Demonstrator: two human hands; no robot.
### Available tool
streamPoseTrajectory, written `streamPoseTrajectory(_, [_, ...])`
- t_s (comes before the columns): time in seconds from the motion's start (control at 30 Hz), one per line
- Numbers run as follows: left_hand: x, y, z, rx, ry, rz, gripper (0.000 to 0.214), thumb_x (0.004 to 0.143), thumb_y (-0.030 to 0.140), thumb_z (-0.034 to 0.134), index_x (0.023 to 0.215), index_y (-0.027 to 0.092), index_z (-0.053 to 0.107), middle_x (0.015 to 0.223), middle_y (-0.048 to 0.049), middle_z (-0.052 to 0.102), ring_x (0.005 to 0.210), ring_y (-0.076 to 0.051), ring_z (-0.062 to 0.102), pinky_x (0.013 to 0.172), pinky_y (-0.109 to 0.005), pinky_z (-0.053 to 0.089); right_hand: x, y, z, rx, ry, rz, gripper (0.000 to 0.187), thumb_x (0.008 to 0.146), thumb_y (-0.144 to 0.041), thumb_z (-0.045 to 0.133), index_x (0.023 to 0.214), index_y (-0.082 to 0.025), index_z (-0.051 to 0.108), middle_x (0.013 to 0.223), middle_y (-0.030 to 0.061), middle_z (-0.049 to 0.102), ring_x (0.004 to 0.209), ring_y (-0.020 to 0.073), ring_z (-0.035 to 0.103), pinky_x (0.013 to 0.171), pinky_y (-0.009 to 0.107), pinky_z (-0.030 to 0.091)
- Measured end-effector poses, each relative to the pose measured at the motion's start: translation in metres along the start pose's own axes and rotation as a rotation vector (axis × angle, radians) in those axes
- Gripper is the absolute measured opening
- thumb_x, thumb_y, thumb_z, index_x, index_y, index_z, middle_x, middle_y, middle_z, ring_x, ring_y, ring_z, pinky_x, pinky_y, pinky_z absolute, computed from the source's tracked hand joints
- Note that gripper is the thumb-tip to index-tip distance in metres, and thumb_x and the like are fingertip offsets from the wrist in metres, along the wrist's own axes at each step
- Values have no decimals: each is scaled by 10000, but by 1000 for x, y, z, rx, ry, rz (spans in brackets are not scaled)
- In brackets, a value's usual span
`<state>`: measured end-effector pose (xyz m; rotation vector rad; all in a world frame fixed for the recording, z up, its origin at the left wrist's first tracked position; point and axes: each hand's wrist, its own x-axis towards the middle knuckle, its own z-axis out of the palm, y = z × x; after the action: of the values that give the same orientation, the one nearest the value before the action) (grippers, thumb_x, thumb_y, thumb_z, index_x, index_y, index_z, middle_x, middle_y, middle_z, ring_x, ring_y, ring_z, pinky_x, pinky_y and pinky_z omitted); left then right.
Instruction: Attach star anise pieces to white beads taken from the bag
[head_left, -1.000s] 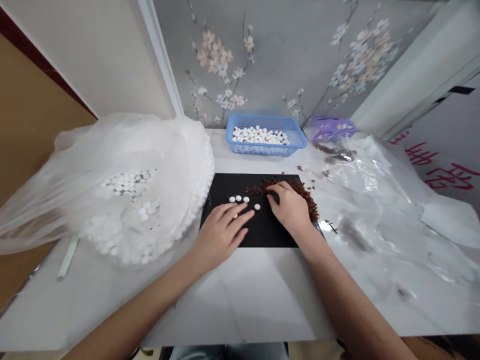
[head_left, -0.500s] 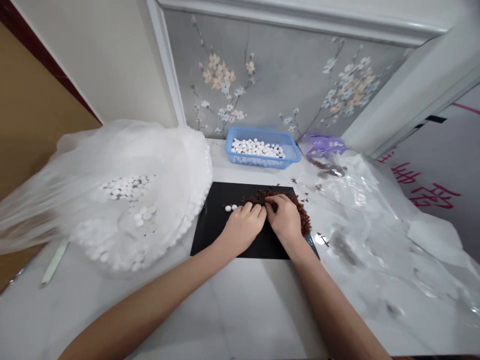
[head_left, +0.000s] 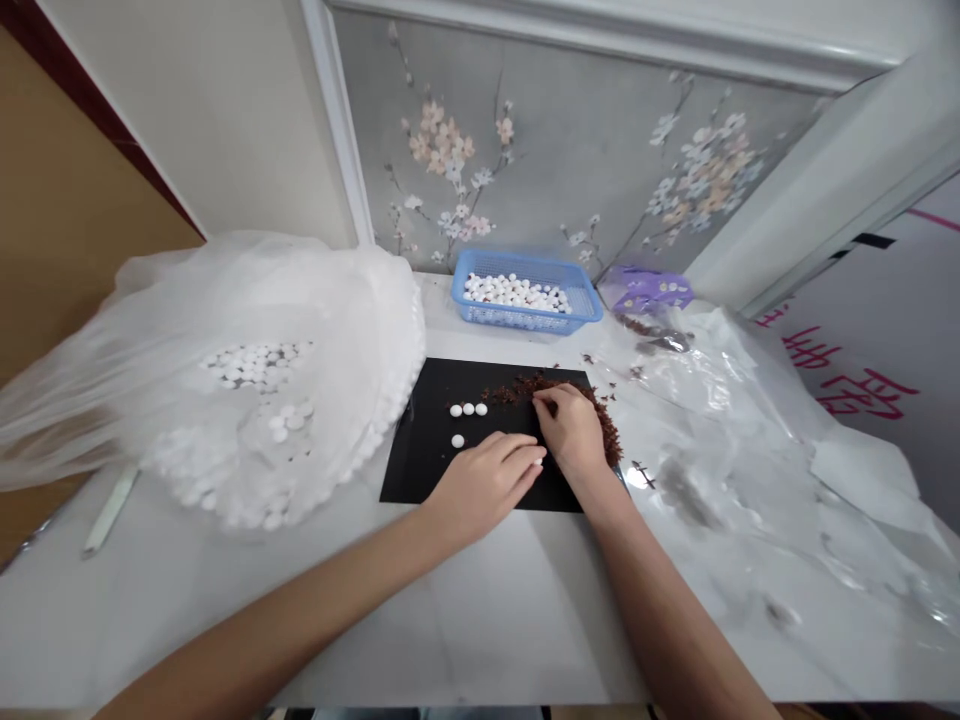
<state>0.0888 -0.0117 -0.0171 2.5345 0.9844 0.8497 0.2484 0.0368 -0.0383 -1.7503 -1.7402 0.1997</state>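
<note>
My left hand [head_left: 491, 478] is over the front of a black sheet [head_left: 424, 470], its fingertips closed on a small white ball [head_left: 538, 461]. Beside it, my right hand [head_left: 571, 425] has thumb and forefinger pinched at the edge of a pile of reddish-brown, flake-like bits [head_left: 609, 440]. Whatever the right fingertips hold is too small to make out. Left of the hands, three white balls [head_left: 469, 409] lie in a short row on the sheet. One more white ball [head_left: 457, 441] sits nearer to me, just beyond the left knuckles.
Behind the sheet stands a blue basket [head_left: 525, 320] of white balls. A large sheer white bag [head_left: 360, 300] with many white balls fills the left. Crumpled clear plastic [head_left: 720, 400] covers the right side, with a purple packet [head_left: 649, 290] at the back.
My left hand has moved toward me and slightly right, uncovering a third ball in the row and the separate ball. A white ball now shows at its fingertips. The right hand has barely moved.
</note>
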Motion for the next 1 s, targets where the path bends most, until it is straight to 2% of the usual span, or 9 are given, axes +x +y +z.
streamPoseTrajectory(0.07, [-8, 6, 1, -290, 72, -184, 212, 873, 250, 437, 1022, 188, 575, 970, -37, 642, 849, -128, 592, 782, -256, 489, 0, -3, -2, 24, 25, -1, 201, 794, -180, 460, 787, -160, 660, 852, 75, 636, 741, 190, 586, 702, 315, 461])
streamPoseTrajectory(0.17, [-13, 9, 2, -680, 197, -499, 196, 818, 304, 529, 977, 202, 581, 910, -29, 646, 781, -118, 608, 694, -224, 510, -2, -11, -5, 118, 98, -39, 170, 808, -217, 489, 767, -156, 642, 802, 57, 611, 639, 151, 546, 621, 284, 450])
streamPoseTrajectory(0.23, [-11, 7, 2, -836, 340, -637, 196, 793, 335, 559, 927, 193, 577, 895, -38, 643, 810, -133, 614, 712, -240, 512, -5, -19, -6, 200, 138, -73, 152, 809, -236, 513, 749, -156, 627, 771, 39, 588, 553, 118, 491, 560, 264, 435])
streamPoseTrajectory(0.33, [-8, 2, 1, -924, 516, -752, 212, 788, 357, 558, 917, 190, 572, 900, -43, 644, 796, -135, 620, 738, -270, 512, -11, -33, -5, 335, 160, -109, 129, 813, -242, 535, 753, -157, 612, 779, 25, 570, 490, 83, 430, 483, 239, 403])
streamPoseTrajectory(0.43, [-6, -3, 1, -969, 588, -794, 214, 750, 334, 605, 901, 182, 595, 938, -50, 649, 824, -138, 620, 774, -284, 504, -19, -46, -3, 430, 147, -145, 109, 818, -227, 536, 769, -162, 607, 801, 26, 566, 501, 75, 436, 455, 227, 387])
streamPoseTrajectory(0.57, [-5, -6, 2, -1071, 652, -843, 252, 677, 279, 679, 894, 168, 611, 950, -55, 663, 913, -159, 614, 860, -312, 469, -27, -53, 1, 442, 111, -215, 101, 836, -199, 505, 816, -174, 601, 864, 33, 561, 526, 70, 450, 477, 224, 405])
streamPoseTrajectory(0.77, [-5, -7, 2, -1106, 661, -866, 245, 699, 330, 651, 876, 165, 686, 918, -59, 685, 859, -171, 618, 783, -303, 493, -31, -51, 5, 433, 84, -271, 69, 843, -197, 507, 827, -182, 572, 875, 25, 549, 527, 63, 445, 489, 220, 411])
streamPoseTrajectory(1.0, [-6, -8, 4, -1148, 674, -857, 206, 704, 300, 650, 868, 190, 706, 918, -42, 686, 831, -147, 612, 752, -266, 495, -31, -48, 5, 380, 51, -292, 97, 865, -215, 462, 859, -188, 555, 919, 44, 542, 596, 87, 500, 525, 229, 439])
